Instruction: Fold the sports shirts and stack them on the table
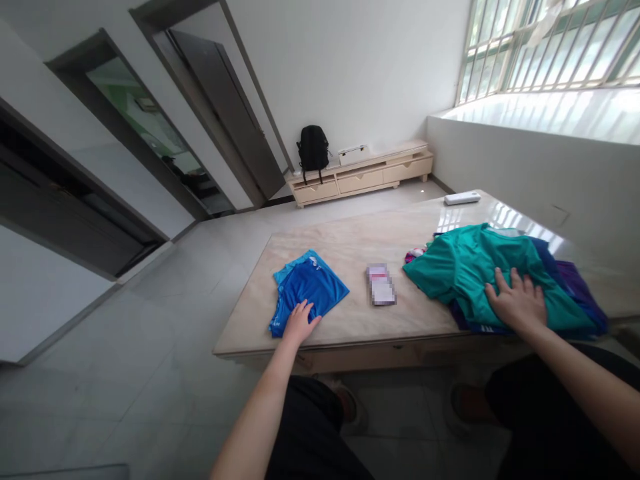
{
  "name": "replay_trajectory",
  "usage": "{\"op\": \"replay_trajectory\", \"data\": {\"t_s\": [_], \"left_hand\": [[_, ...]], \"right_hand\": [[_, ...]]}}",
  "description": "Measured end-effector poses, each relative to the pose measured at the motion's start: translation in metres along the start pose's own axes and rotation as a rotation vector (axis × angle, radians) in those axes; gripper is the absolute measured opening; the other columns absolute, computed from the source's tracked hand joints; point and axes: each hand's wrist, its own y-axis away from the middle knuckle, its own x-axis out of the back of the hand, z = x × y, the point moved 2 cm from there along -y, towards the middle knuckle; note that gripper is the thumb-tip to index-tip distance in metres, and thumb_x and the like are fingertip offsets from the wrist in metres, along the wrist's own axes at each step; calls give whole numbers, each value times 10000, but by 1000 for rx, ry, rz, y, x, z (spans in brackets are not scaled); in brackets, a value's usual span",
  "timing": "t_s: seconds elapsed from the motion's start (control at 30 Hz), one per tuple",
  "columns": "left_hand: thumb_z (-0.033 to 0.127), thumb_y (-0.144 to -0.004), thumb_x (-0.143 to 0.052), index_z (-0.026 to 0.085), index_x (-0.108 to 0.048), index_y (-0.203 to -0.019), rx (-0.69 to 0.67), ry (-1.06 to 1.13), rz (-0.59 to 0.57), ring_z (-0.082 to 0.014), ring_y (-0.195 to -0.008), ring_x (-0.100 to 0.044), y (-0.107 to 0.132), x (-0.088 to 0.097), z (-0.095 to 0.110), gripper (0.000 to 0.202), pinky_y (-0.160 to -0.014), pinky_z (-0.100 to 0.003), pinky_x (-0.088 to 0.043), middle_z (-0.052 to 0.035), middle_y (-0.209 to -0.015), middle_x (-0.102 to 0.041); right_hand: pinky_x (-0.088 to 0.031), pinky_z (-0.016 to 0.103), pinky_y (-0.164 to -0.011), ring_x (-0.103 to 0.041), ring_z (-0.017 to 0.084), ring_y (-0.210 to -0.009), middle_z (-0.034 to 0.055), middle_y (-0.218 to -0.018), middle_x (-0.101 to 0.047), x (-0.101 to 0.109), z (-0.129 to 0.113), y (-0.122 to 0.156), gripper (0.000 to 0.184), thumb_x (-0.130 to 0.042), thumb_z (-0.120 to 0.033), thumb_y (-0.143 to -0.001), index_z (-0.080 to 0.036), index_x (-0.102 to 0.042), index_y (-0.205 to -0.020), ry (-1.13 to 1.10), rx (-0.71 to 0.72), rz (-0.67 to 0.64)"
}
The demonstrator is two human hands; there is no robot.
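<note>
A folded blue shirt [307,287] lies on the marble table [360,240] at its near left. My left hand [300,322] rests flat on the shirt's near edge, fingers stretched out. At the near right sits a pile of clothes with a teal shirt [465,267] on top and blue and purple garments [575,280] under it. My right hand [517,303] lies open on the teal shirt, fingers spread. A small blurred card or booklet [381,285] lies between the two.
A white remote [463,197] lies at the table's far end. A low cabinet [360,177] with a black backpack [313,150] and a white box [354,155] stands by the far wall. Doors are at left, a barred window at right. My legs are below the table edge.
</note>
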Motion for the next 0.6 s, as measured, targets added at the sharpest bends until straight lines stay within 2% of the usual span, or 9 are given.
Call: {"op": "replay_trajectory", "data": {"t_s": [0.07,0.13,0.23,0.3,0.5,0.6], "left_hand": [[412,-939,-632,197,-607,-1358,-24,28,-7,-262,-1437,-470,1,2,0,472,-1178,-333,-366,-116,-1555,-509],[328,-914,-666,208,-681,-1212,-22,51,-8,-233,-1317,-579,1,8,1,322,-1098,-295,-435,-92,-1436,-614],[221,-885,-677,206,-718,-984,29,75,-1,-219,-1090,-681,0,18,6,109,-934,-303,-511,-72,-1194,-718],[206,-867,-699,207,-714,-922,73,90,11,-221,-1008,-688,-1,22,12,57,-868,-316,-518,-64,-1087,-736],[201,-831,-748,223,-698,-782,181,165,69,-273,-1048,-649,1,38,21,74,-859,-337,-497,-74,-902,-733],[228,-866,-715,208,-693,-785,185,263,81,-284,-1070,-640,7,52,31,86,-879,-358,-497,-90,-882,-726]], "right_hand": [[-227,614,-1191,-282,472,-1491,217,-1651,-311,1,3,-1,730,-307,-553,-991,-143,-397,-1589,-23,11,-9],[-213,625,-1188,-271,483,-1492,229,-1650,-304,3,3,-2,735,-310,-545,-988,-128,-399,-1586,-46,18,-10],[-218,620,-1188,-276,478,-1491,227,-1649,-307,6,1,-1,743,-299,-547,-982,-125,-401,-1585,-42,17,-15],[-233,609,-1186,-292,472,-1486,221,-1647,-316,6,0,0,751,-274,-561,-983,-130,-404,-1585,-20,20,-11],[-254,619,-1192,-313,459,-1483,220,-1627,-362,7,0,-2,738,-295,-533,-969,-105,-474,-1543,-33,11,4],[-294,571,-1209,-375,409,-1465,213,-1571,-450,24,-15,6,671,-350,-476,-955,-92,-556,-1466,-219,22,107]]}}
